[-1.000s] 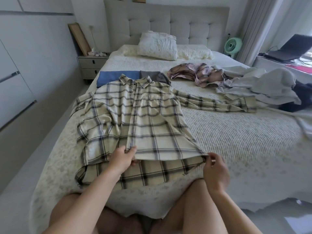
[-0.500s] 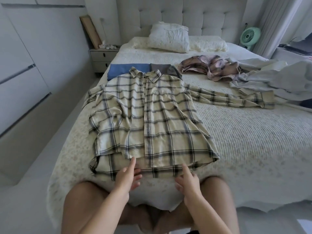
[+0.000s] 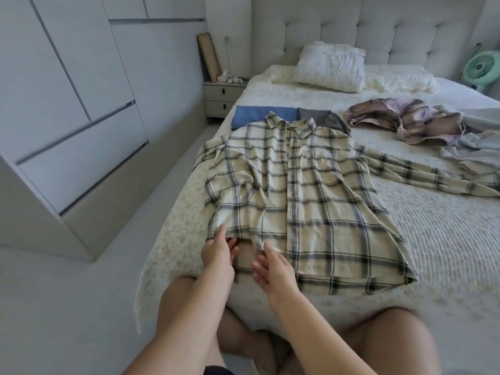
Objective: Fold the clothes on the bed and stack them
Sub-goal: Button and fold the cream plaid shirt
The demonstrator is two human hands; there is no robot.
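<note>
A cream plaid shirt [image 3: 303, 201] lies spread flat, front up, on the bed [image 3: 438, 239], collar toward the headboard. Its right sleeve [image 3: 422, 174] stretches out across the cover. Both my hands are at the shirt's lower left hem. My left hand [image 3: 219, 253] lays its straight index finger on the hem's corner, the other fingers reaching under the front panel's edge. My right hand [image 3: 273, 266] is spread, its index fingertip touching the hem just to the right. A folded blue garment [image 3: 257, 116] and a folded grey one [image 3: 322, 119] lie behind the collar.
A crumpled pink plaid garment [image 3: 405, 120] and loose grey clothes [image 3: 476, 142] lie at the far right. Pillows [image 3: 330, 66] sit at the headboard. A nightstand [image 3: 221, 98] and white wardrobe [image 3: 67, 117] stand left of the bed, a green fan [image 3: 481, 69] right.
A second ago both hands held the shirt's bottom hem lifted. They let it drop flat and have shifted left to the lower left corner; my view swung left too.
</note>
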